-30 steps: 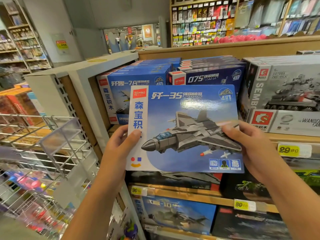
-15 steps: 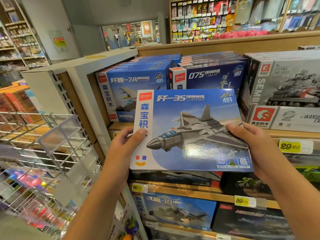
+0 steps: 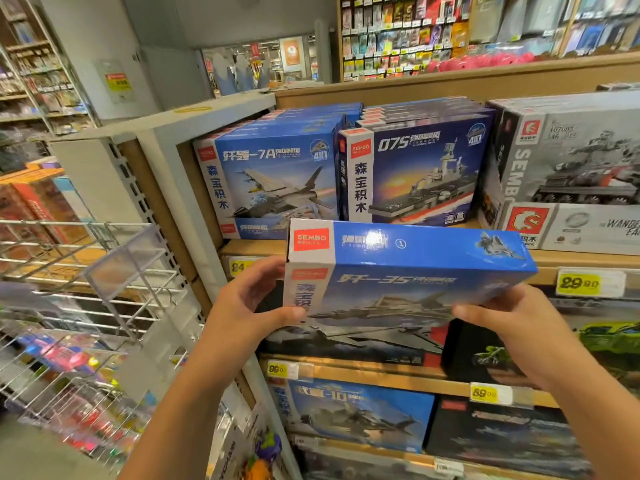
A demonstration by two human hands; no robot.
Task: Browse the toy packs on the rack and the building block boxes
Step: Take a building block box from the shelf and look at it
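Note:
I hold a blue SEMBO fighter-jet block box [image 3: 398, 271] in front of the shelves, tilted so its top edge faces me. My left hand [image 3: 242, 306] grips its left end, thumb on the front. My right hand [image 3: 512, 323] grips its right end, thumb across the front, fingers hidden behind. Behind it on the top shelf stand a blue jet box [image 3: 273, 178], a dark blue ship box [image 3: 415, 174] and a grey tank box [image 3: 571, 168].
A wire rack [image 3: 86, 306] with bright toy packs hangs at my left. Lower wooden shelves [image 3: 381, 375] carry more block boxes behind yellow price tags [image 3: 578, 283]. A white shelf post [image 3: 173, 168] separates rack and shelves. More store shelving stands far behind.
The box has tipped back and down from facing me to nearly flat, so its top edge now shows. Both hands kept their grip and the view moved closer to the shelves.

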